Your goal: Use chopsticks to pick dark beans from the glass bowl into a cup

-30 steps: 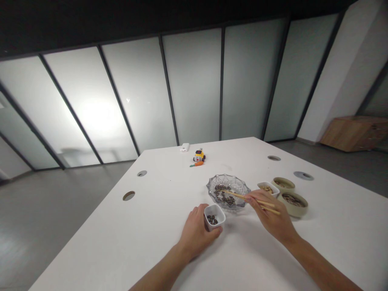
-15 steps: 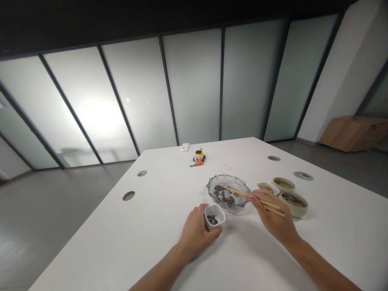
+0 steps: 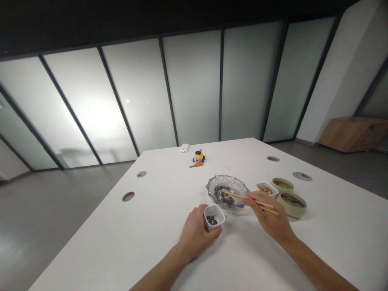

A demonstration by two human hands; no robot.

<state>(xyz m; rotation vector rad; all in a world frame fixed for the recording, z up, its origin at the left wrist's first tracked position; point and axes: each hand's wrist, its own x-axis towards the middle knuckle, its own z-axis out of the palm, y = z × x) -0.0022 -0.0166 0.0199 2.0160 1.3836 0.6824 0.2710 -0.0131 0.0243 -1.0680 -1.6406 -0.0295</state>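
Observation:
My left hand [image 3: 198, 232] is wrapped round a small white square cup [image 3: 220, 218] on the table, just in front of the glass bowl. Several dark, bean-like pieces [image 3: 211, 220] lie in the cup. In my right hand [image 3: 268, 212] is a pair of wooden chopsticks [image 3: 238, 197], gripped near the middle. Their tips reach down among more of the dark pieces [image 3: 226, 199] inside the clear cut-glass bowl [image 3: 241, 186]. Whether a piece is pinched between the tips I cannot tell.
Right of the bowl stand a white dish [image 3: 274, 194] of pale pieces and two beige round bowls [image 3: 283, 180] [image 3: 294, 211], the nearer one holding dark strips. Farther back are a yellow toy vehicle [image 3: 199, 156], an orange toy carrot [image 3: 197, 165] and a white box-shaped device [image 3: 184, 148]. Round holes pierce the white table [image 3: 145, 226].
The chopsticks lifted slightly and shifted right half a second ago, then dipped back among the pieces in the glass bowl. My left hand and the cup have stayed in place.

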